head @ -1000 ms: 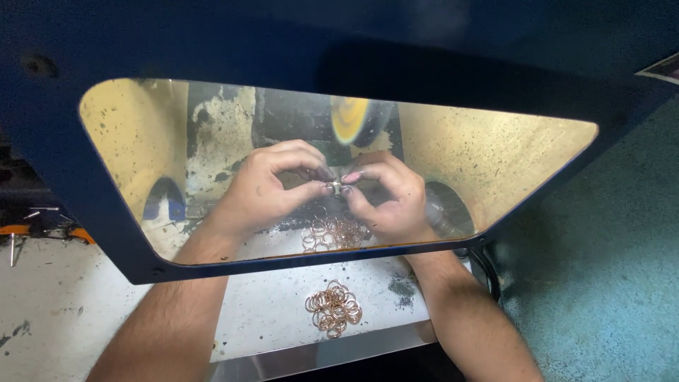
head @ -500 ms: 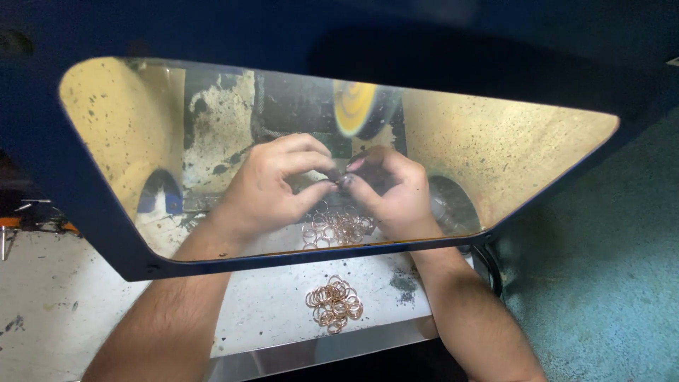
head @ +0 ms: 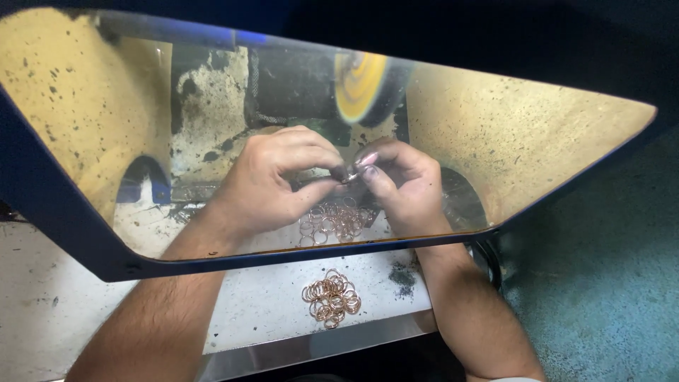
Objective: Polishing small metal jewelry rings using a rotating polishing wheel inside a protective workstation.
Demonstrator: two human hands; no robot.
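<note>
Behind a clear shield with a dark blue frame (head: 233, 258), my left hand (head: 279, 184) and my right hand (head: 399, 180) meet fingertip to fingertip. Both pinch a small metal ring (head: 349, 176) between thumbs and forefingers. Just beyond them spins a yellow polishing wheel (head: 359, 86). Under my hands lies a heap of copper-coloured rings (head: 336, 221). A second heap of rings (head: 331, 297) lies on the white bench nearer to me, outside the shield.
The polishing booth has yellow-stained side walls (head: 64, 106) and a dirty back wall. A metal strip (head: 318, 346) edges the bench front. A dark round opening (head: 463, 201) sits right of my right hand. Green floor (head: 608, 283) lies to the right.
The view has moved closer and slightly up. My hands stay together on the ring, a little nearer to the wheel.
</note>
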